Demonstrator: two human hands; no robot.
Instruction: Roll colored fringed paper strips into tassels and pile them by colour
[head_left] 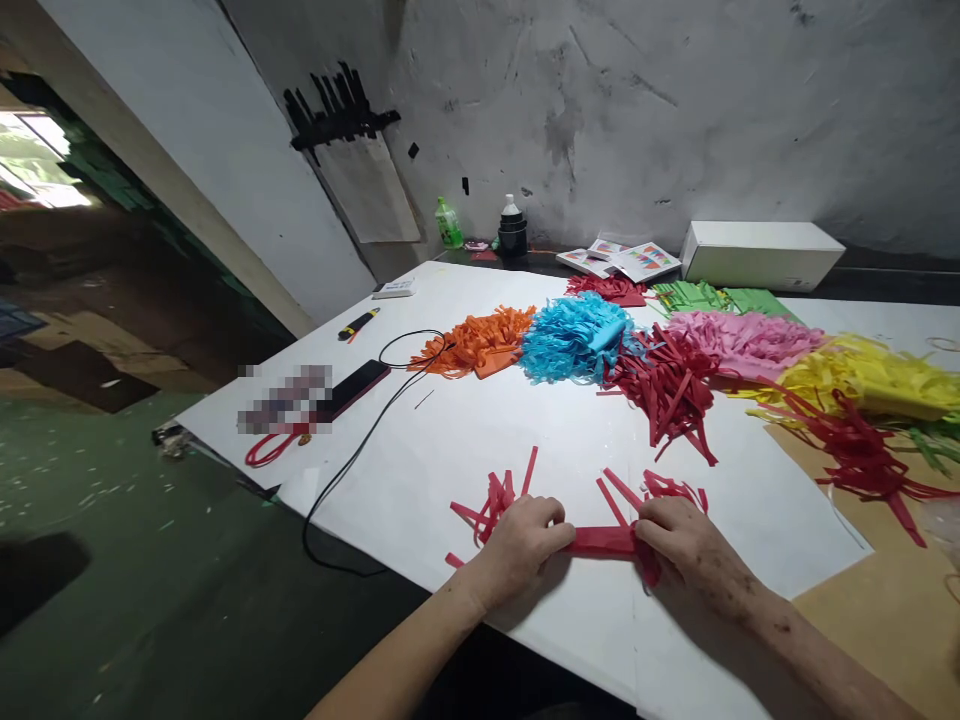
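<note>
A strip of red paper (602, 542) with fringed ends lies low over the white table near its front edge. My left hand (525, 540) pinches its left part, where cut red strands fan out beyond the fingers. Its right part is gripped by my right hand (679, 545), with more red strands sticking up behind the knuckles. Between the hands the band is flat and uncut. Behind them lie fringed bundles: orange (484, 342), blue (577, 338), dark red (667, 385), pink (746, 340) and yellow (870, 375).
On the white table (420, 470) a black cable (349, 460) curves left of my hands, near a dark phone (352, 388), red-handled scissors (274, 443) and a cutter (358, 324). A white box (761, 255) stands by the wall. Brown paper (885, 580) lies at right.
</note>
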